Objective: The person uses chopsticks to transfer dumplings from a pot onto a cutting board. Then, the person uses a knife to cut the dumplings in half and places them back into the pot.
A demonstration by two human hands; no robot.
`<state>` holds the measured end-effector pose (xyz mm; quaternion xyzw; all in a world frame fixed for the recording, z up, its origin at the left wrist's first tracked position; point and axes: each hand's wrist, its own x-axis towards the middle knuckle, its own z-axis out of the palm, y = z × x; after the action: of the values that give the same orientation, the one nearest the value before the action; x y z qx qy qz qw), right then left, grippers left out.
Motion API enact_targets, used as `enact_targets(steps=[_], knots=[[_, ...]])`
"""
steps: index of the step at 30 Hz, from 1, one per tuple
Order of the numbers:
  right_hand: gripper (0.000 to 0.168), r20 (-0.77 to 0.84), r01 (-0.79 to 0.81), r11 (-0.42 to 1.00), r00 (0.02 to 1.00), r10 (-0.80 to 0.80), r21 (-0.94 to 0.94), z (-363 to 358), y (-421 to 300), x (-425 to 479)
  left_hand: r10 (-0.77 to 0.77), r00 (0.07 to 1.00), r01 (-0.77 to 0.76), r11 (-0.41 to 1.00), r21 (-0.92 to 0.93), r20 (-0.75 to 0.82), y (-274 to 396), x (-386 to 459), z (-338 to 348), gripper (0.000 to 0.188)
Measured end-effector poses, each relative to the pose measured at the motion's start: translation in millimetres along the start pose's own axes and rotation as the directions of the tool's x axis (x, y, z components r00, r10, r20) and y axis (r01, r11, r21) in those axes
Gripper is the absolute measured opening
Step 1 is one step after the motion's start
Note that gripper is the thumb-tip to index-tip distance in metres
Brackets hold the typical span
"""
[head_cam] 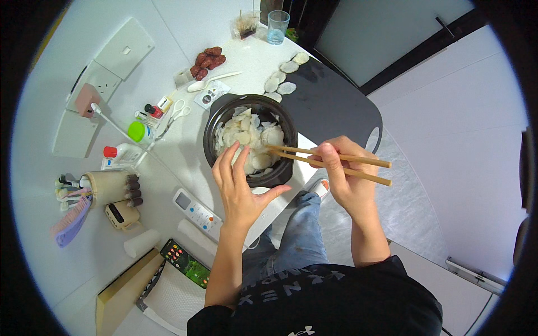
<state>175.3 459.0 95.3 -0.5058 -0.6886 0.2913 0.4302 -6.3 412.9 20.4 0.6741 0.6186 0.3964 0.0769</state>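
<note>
A dark two-handled pot (291, 126) stands on the white table and holds many thin, pale slices (243, 126). My right hand (342, 172) grips a pair of wooden chopsticks (365, 160), whose tips reach over the pot's right side, at the slices. My left hand (239, 193) lies over the pot's near rim with its fingers spread, the fingertips above or against the slices; whether they touch is unclear. Several similar pale slices (287, 88) lie in a line beyond the pot, along the edge of a dark cutting board (332, 101).
Beyond the pot are dried red dates (208, 61), a white spoon (212, 80) and a glass (278, 27). Scissors (176, 114), small bottles and a white cable (122, 132) lie left. A remote control (197, 212) and a phone (185, 262) are nearer.
</note>
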Motion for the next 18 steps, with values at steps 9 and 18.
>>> enact_targets(steps=[9,18], knots=[[0.018,-0.058,0.079,0.996,0.995,-0.081,-0.032,-1,6,-5,-0.023,0.999,0.022,0.999,-0.035,-0.025,-3,-1,2,0.098],[0.028,-0.289,0.052,0.967,0.957,0.023,0.250,-27,25,-1,-0.078,0.995,0.078,0.997,0.000,0.054,3,3,-1,0.097]])
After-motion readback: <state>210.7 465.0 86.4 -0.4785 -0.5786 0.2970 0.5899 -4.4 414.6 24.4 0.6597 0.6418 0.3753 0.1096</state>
